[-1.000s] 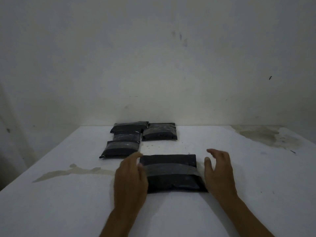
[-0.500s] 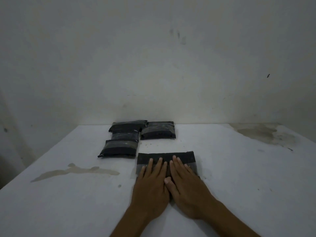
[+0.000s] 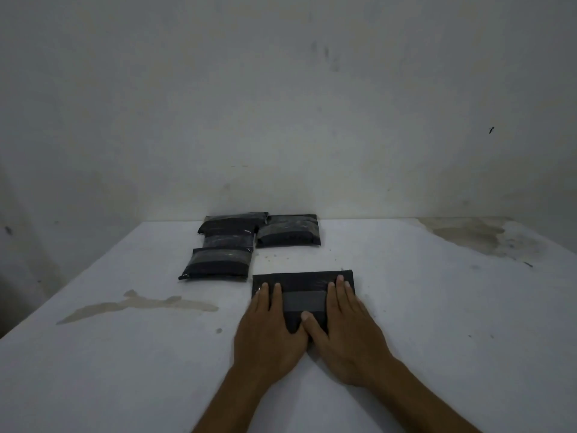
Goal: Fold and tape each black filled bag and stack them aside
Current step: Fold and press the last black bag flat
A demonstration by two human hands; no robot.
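You press the tape (image 3: 302, 300) flat on the bag (image 3: 301, 281), both hands' fingers (image 3: 271, 296) spread (gripping nothing); next, stack it.

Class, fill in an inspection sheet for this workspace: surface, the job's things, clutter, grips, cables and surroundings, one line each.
Surface: white table, with a brownish stain on the left and a larger stain at the far right corner.
Job's things: near bag lies flat with a grey tape strip across it; taped bags sit grouped by the wall, some overlapping.
Clutter: small specks and crumbs only.
Grips: left hand and right hand both press flat, open, on the near bag, thumbs meeting.
Cables: nothing seen.
Surroundings: bare whitish wall with scuff marks; dim light.
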